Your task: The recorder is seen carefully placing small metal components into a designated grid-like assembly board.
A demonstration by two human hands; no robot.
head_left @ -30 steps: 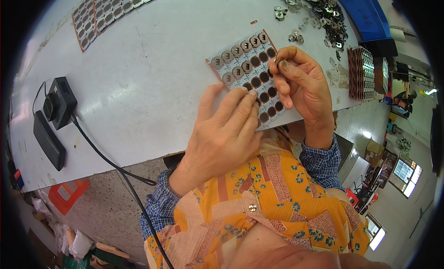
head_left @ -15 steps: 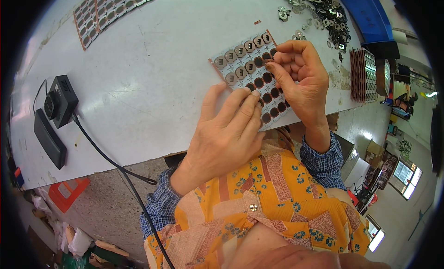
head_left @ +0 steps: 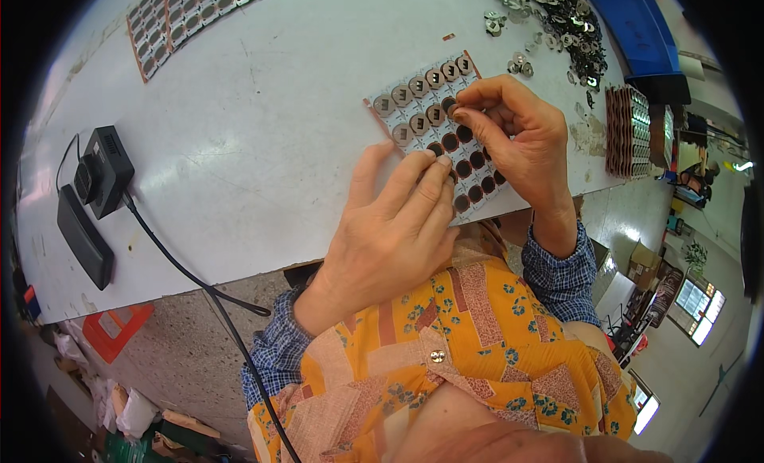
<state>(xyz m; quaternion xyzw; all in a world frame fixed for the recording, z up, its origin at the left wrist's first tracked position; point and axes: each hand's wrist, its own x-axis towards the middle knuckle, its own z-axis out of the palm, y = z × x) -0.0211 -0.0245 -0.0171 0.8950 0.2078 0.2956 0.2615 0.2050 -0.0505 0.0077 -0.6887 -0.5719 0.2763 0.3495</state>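
My left hand [head_left: 390, 232] pins the tray [head_left: 436, 133] flat at the table's near edge. Right hand [head_left: 517, 137] pinches a metal cap over a row-two pocket. About eight pockets capped, the dark rest open.

Grey cell-holder tray with round sockets [head_left: 434, 121] lay on the white tabletop [head_left: 263, 129] near its front edge, under both hands. Second filled tray [head_left: 187, 17] lay far left behind it. Pile of small metal tabs [head_left: 557, 17] lay behind right. Black charger block [head_left: 103, 173] sat at left edge.
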